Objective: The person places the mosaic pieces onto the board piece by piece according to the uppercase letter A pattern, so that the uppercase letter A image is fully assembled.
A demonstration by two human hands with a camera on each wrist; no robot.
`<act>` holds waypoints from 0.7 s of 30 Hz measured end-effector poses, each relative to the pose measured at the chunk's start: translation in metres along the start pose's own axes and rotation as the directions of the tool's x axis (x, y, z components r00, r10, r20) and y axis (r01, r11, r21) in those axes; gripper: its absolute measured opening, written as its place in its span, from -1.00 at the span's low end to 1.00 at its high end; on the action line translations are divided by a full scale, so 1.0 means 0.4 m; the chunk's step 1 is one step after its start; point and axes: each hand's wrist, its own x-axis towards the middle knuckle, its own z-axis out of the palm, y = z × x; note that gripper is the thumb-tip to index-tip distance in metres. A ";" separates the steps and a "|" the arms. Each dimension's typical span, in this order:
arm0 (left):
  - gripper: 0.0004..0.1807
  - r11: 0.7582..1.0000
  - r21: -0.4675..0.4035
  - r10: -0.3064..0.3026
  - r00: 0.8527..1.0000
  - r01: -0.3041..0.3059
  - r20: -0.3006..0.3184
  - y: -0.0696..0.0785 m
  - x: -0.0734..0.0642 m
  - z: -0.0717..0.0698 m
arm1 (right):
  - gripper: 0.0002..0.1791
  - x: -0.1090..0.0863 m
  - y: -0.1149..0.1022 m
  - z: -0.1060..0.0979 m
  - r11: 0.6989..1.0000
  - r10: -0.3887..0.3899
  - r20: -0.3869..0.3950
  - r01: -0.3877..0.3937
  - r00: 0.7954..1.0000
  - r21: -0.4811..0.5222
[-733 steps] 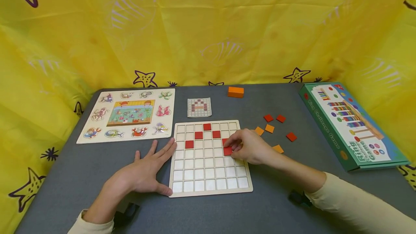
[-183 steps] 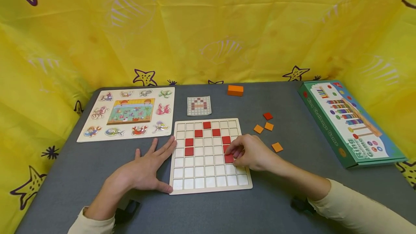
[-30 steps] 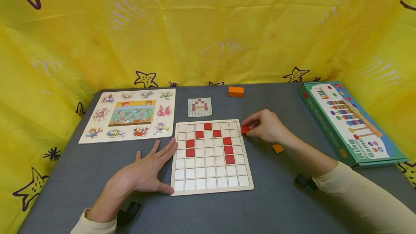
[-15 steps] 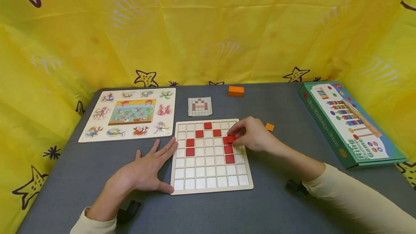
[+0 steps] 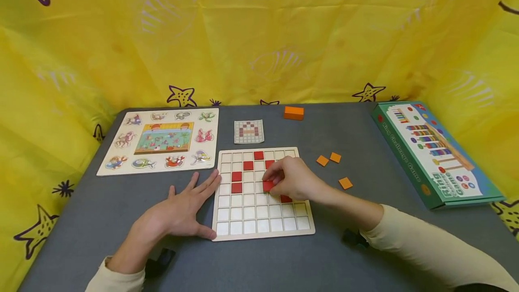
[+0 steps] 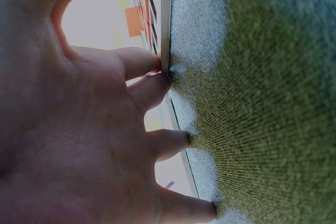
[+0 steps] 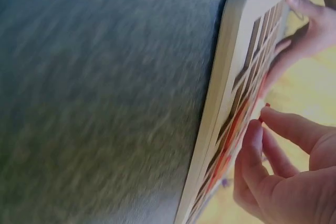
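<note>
My right hand [image 5: 298, 179] pinches a red square tile [image 5: 268, 186] between thumb and fingertips, over the middle rows of a white wooden grid board [image 5: 249, 224]. In the right wrist view, the pinched tile [image 7: 265, 109] appears just above the grid. Several red tiles sit in cells, among them the top red tile [image 5: 258, 155] and the left red tile [image 5: 236, 188]. Others are partly or wholly hidden behind my right hand. My left hand [image 5: 180, 213] lies spread on the table, its thumb and fingertips touching the board's left edge [image 6: 166, 24].
Orange tiles [image 5: 345, 183] lie right of the board. Behind it are a small pattern card [image 5: 249, 131] and an orange block [image 5: 293, 113]. A sea-animal puzzle board [image 5: 202, 161] stands at left, a green game box [image 5: 438, 157] at right.
My right hand has carried the red tile leftward, from beside the board's right edge to above its cells. Orange tiles it covered now show. My left hand has stayed put.
</note>
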 end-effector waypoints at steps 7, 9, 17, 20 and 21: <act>0.49 1.000 -0.003 -0.002 1.000 0.002 0.009 0.002 0.002 -0.003 | -0.72 0.009 -0.026 0.031 0.999 -0.037 0.029 0.036 0.999 0.017; 0.50 1.000 0.000 -0.001 1.000 0.001 0.009 0.002 0.003 -0.005 | -0.71 0.012 -0.035 0.039 0.998 -0.055 0.028 0.054 0.998 0.012; 0.47 1.000 -0.005 -0.003 1.000 0.003 0.003 -0.001 0.001 -0.003 | -0.73 0.034 -0.060 0.079 0.998 -0.055 0.058 0.054 0.997 0.025; 0.46 1.000 -0.004 0.008 1.000 -0.008 0.005 0.000 0.000 -0.004 | -0.74 0.043 -0.065 0.090 0.998 -0.057 0.074 0.055 0.996 0.024; 0.46 1.000 -0.001 0.013 1.000 -0.013 0.004 0.000 0.000 -0.004 | -0.75 0.045 -0.067 0.092 0.998 -0.059 0.077 0.057 0.995 0.021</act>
